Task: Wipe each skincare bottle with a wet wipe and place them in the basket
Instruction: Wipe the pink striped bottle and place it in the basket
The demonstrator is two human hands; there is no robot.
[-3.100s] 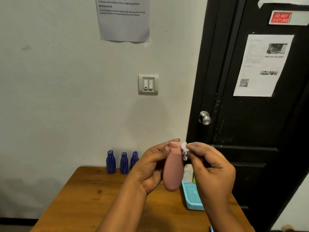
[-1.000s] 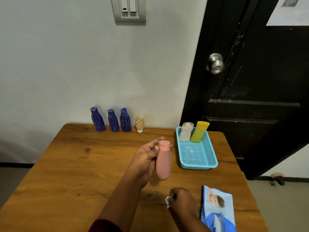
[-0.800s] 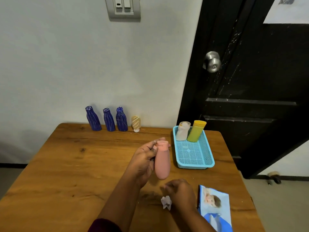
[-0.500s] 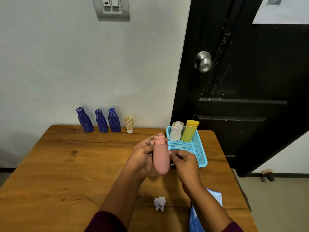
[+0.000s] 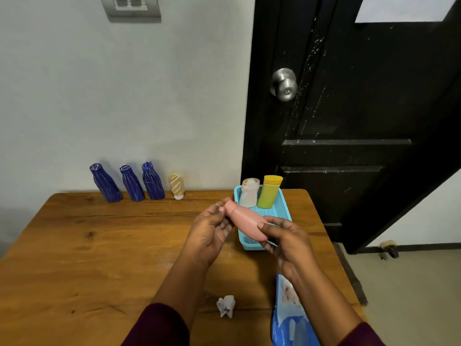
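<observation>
Pink bottle (image 5: 245, 222): held off the desk (image 5: 99, 245), tilted, cap end up-left, base end down-right, over near-left part of basket (image 5: 247, 246); not yet set down. Left hand (image 5: 212, 233): thumb and fingers pinch the cap end lightly, other fingers loosely spread under the neck; judged a steadying hold only. Right hand (image 5: 287, 242): fingers curled round base end, thumb on top; judged the carrying grip, being on the basket side.

Crumpled wipe (image 5: 226, 305) lies loose on near desk, apart from both hands; suggests wiping of this bottle is done, placing is the step in hand.

Basket sits far right on desk; holds white bottle (image 5: 249, 193) and yellow bottle (image 5: 269, 192), upright, side by side at its far end; pink bottle hangs nearer than those two, prob. its slot.

Awaiting wipe, along far edge, left of basket: 3 blue bottles (image 5: 131, 183), tan bottle (image 5: 177, 186). Wipes pack (image 5: 289, 320) near right, partly under right forearm.

Risk: pink bottle needs righting before set-down, else may knock the standing pair.
</observation>
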